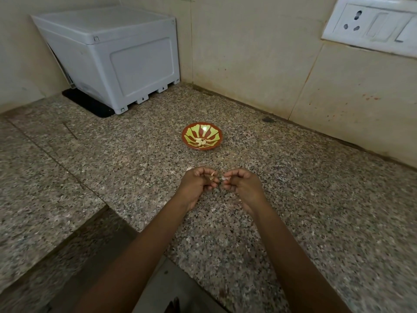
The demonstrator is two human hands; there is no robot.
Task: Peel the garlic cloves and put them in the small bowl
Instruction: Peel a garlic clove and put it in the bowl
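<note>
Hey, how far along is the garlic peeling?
Done: a few pale peeled cloves lie in the small bowl. In hand: the left hand holds a clove while the right hand pinches its skin. Left: finish it and drop it in; a pale bit lies by the left hand.

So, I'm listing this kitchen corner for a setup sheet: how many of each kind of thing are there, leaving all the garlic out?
Small bowl: 1
Grey plastic box: 1
Black mat: 1
Wall socket plate: 1
Total: 4
</note>
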